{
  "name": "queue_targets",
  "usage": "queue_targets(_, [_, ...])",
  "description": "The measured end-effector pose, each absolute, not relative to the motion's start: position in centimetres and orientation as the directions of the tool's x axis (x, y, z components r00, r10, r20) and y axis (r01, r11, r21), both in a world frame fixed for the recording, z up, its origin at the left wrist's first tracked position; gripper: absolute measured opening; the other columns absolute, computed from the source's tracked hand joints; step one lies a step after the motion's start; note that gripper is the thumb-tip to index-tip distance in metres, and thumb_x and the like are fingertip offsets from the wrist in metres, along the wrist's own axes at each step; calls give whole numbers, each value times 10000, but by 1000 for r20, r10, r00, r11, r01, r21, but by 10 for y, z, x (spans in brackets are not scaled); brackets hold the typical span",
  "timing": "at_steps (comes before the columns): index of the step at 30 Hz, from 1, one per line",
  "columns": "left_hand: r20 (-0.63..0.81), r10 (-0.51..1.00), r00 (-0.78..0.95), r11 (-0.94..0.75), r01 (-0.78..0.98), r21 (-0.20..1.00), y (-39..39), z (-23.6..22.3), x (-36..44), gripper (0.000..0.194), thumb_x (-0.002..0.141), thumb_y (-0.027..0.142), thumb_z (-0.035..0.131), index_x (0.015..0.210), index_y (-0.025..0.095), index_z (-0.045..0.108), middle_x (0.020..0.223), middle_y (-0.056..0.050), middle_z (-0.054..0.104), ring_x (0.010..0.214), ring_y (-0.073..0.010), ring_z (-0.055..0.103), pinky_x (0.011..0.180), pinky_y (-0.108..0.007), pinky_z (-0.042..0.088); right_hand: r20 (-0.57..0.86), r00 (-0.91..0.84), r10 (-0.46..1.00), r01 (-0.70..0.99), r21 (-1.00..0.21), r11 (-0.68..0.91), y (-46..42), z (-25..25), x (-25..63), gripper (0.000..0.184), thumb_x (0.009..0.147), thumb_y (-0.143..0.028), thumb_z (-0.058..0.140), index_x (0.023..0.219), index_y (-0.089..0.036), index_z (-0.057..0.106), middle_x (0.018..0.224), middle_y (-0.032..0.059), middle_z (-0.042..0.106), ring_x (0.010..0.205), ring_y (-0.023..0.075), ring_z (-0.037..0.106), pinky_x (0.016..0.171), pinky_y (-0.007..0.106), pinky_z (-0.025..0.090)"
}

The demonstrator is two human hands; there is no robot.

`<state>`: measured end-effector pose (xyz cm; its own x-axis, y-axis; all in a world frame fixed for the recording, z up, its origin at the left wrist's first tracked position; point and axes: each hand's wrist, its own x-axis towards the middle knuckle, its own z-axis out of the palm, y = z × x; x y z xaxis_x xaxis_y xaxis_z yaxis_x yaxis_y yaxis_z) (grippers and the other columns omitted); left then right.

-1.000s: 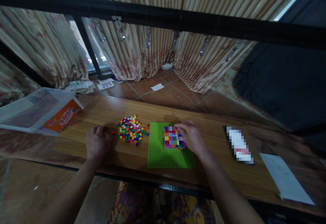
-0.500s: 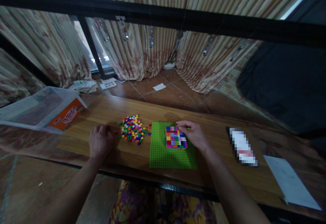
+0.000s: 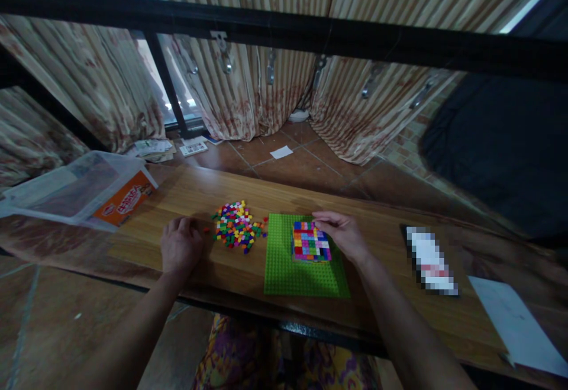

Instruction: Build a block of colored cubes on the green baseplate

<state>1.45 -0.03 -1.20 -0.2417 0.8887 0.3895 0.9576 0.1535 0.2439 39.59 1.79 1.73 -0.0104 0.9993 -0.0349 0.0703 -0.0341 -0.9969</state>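
Observation:
A stack of small multicoloured building bricks [image 3: 310, 243] stands on a green studded baseplate [image 3: 284, 277]. At the stack's far right corner is my right hand [image 3: 344, 233], its thumb and forefinger pinched together over the top bricks. Whatever lies between those fingertips is too small to make out. My left hand [image 3: 180, 245] rests on the wooden tabletop with its fingers curled in, and I see nothing in it. Just right of that hand lies a heap of loose coloured bricks [image 3: 235, 224]. A few strays sit between the heap and the baseplate.
On the left stands a clear plastic bin [image 3: 80, 189] with an orange label. Toward the right end of the table [image 3: 381, 295] lie a dark-edged object with a blurred-out face [image 3: 430, 263] and a white sheet of paper [image 3: 510, 319]. A dark metal bar [image 3: 284, 26] crosses above.
The whole scene has shifted slightly right in view. Both hands stay in nearly the same places, the right one still at the stack's far right corner.

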Motion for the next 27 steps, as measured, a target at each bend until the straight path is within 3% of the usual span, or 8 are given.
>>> queue_targets(11, [371, 893, -255, 168, 954, 250, -1, -11, 16, 309, 818, 206, 406, 1006, 149, 645, 1011, -136, 606, 958, -277, 544, 874, -407, 439, -26, 11, 1000, 33, -999, -26, 15, 20, 393, 292, 622, -345, 778, 893, -239, 748, 823, 25, 753, 744, 166, 677, 751, 323, 517])
queue_targets(18, [359, 896, -263, 170, 948, 269, -2, -8, 18, 309, 817, 203, 401, 995, 149, 648, 1010, -139, 604, 971, -284, 537, 882, -411, 428, 7, 5, 1000, 92, -996, 7, 13, 19, 392, 317, 654, -375, 751, 934, -228, 733, 841, 27, 752, 765, 169, 678, 762, 331, 517])
queue_targets(24, [360, 896, -258, 159, 946, 283, -2, -8, 17, 300, 810, 191, 422, 1001, 154, 649, 1008, -135, 606, 970, -275, 540, 879, -402, 427, -18, -16, 1000, 79, -997, -17, 9, 10, 397, 447, 717, -457, 706, 1102, -231, 677, 934, 46, 747, 805, 176, 680, 774, 338, 522])
queue_targets(27, [361, 895, -262, 163, 946, 282, -2, -9, 16, 293, 818, 192, 414, 988, 154, 650, 1006, -135, 608, 966, -274, 537, 869, -395, 431, 15, 117, 993, 76, -997, 6, 4, 10, 399, 457, 759, -501, 657, 1122, -224, 659, 965, 60, 741, 858, 191, 677, 815, 360, 514])
